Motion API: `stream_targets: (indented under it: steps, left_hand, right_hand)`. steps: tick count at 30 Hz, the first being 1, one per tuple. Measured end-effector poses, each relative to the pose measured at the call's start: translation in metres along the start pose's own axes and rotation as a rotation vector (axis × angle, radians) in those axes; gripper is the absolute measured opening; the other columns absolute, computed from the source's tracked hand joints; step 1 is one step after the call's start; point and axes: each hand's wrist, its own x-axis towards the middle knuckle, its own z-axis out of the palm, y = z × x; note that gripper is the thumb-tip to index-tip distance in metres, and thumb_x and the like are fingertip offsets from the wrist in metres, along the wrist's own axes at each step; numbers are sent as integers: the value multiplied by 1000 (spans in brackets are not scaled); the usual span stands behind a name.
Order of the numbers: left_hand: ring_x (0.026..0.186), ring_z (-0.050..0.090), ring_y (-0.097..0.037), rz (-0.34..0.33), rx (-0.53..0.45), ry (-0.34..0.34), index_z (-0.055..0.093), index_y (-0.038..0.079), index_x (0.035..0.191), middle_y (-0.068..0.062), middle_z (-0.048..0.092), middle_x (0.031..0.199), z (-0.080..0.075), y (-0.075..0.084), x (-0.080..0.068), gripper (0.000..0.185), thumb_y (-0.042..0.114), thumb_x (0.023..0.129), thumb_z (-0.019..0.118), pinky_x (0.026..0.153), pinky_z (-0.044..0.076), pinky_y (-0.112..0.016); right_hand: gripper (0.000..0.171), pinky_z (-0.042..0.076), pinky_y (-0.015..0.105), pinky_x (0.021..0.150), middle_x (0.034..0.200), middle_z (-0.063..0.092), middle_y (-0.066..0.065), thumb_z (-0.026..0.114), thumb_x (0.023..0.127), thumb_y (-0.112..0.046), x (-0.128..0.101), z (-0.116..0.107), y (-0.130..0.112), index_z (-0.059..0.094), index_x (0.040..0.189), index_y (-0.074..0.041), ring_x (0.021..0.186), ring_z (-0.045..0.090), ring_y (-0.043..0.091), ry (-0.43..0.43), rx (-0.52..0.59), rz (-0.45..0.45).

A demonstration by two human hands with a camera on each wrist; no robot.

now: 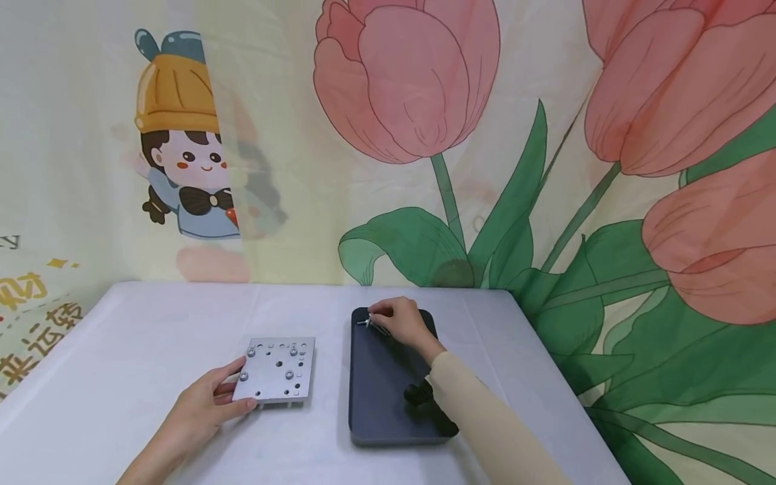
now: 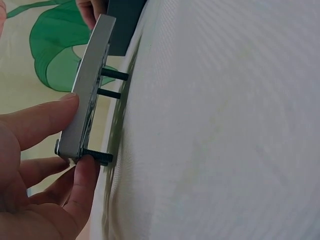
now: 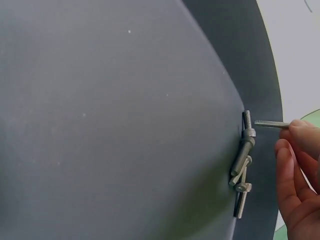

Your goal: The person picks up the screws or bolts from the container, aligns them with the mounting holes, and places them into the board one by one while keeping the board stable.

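Silver threaded metal bolt (image 3: 271,124) pinched in my right grip (image 1: 403,322), near loose metal bolts (image 3: 243,155) in dark grey rectangular tray (image 1: 384,394). Left grip (image 1: 209,399) pinches square silver drilled metal plate (image 1: 267,368), left of tray, over white-clothed desk (image 1: 182,323).

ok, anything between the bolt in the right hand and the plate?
Only the left rim of the dark tray, then white tablecloth. Nothing else visible stands between the bolt in the right hand and the metal plate.
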Motion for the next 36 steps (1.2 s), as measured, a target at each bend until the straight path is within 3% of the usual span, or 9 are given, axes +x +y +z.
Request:
stream_targets:
  steps: [21,36]
  left_hand:
    - [127,64,-33,5,10,-5,37,8,165,-26,56,148,-1,-2,3,98,34,87,90,83,55,-20]
    - [127,64,-35,-2,6,-19,36,6,165,-27,54,150,-3,1,2,98,33,88,89,82,54,-19]
  right_hand:
    - [20,58,27,84,113,80,1,75,101,-17,8,-3,-38,81,120,-12,99,72,12,-4,72,-93]
    - [18,57,22,80,111,80,-3,76,101,-15,9,15,-80,82,118,-14,91,70,4,-57,143,-120]
